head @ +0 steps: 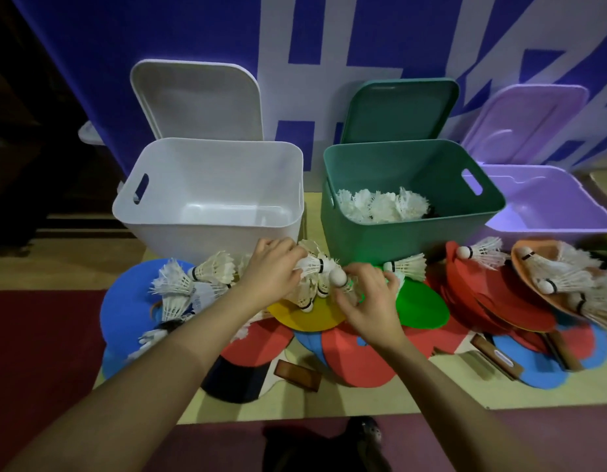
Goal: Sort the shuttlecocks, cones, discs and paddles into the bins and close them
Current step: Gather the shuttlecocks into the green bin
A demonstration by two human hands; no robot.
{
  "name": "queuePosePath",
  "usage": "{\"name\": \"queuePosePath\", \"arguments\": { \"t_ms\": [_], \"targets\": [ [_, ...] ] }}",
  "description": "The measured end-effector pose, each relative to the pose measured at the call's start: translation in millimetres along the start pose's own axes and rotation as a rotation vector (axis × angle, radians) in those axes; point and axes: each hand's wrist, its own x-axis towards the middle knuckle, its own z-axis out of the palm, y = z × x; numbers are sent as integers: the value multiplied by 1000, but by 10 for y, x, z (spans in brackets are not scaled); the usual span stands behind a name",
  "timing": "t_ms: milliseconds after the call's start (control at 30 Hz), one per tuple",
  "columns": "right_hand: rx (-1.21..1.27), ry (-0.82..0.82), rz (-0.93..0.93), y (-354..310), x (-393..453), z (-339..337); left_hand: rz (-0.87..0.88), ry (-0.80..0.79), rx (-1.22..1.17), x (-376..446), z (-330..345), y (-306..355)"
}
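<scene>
Head view, looking down over both forearms at a low table edge (329, 408).

Left hand (268, 272): fingers curled over a shuttlecock (312, 265) lying sideways, cork pointing right, just in front of the gap between the white bin and green bin. Grip looks closed on the feathers.

Right hand (370, 298): fingers bent round another shuttlecock (341, 279), its white cork tip up and toward the left hand. The two hands are nearly touching.

White bin (206, 185): back left, lid (196, 100) propped upright behind it, nothing seen inside.

Green bin (411, 189): centre right, lid (397, 110) upright behind, a heap of white shuttlecocks (384, 206) on its floor.

Purple bin (547, 202): far right, lid (527, 120) raised; contents cannot be made out.

Loose pile in front of the bins: blue disc (125, 308) at left with several shuttlecocks on it; yellow disc (309, 318) under the hands; green disc (421, 308) just right of it; red discs (493, 301) and an orange disc (530, 257) further right carrying more shuttlecocks. Paddles with red and blue faces (356, 362) lie nearest the camera, brown handles (297, 374) sticking out.
</scene>
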Motion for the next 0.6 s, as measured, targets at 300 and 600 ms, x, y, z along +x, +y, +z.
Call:
{"name": "queuePosePath", "arguments": {
  "t_ms": [300, 600],
  "targets": [
    [57, 250, -174, -31, 616, -665, 50, 360, -113, 327, -543, 347],
    [-195, 51, 8, 817, 1476, -1024, -164, 247, -49, 1404, -554, 818]
  ]
}}
